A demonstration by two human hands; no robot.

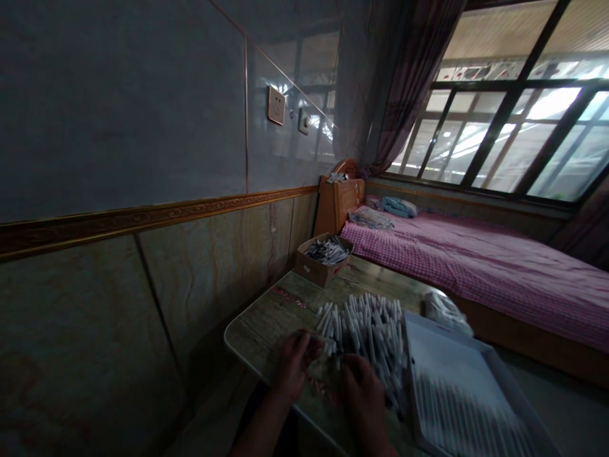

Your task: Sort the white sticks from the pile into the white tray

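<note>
Both my hands are over the near end of a wood-patterned tabletop [280,324]. A loose heap of thin white pen-like tubes [366,333] lies across it. My left hand [295,365] is curled at the heap's left edge, and my right hand [364,397] rests against its near side. Both hands touch the tubes, but the fingers are dark and partly hidden, so any grip is unclear. To the right, a white tray [419,336] holds tubes laid side by side in rows. A cardboard box [318,270] of dark-tipped tubes stands at the table's far end.
A clear plastic bag [445,311] lies behind the tray. A bed with a pink checked sheet [476,266] runs along the table's right side. A tiled wall [157,285] stands close on the left, and the table's edge curves near my arms.
</note>
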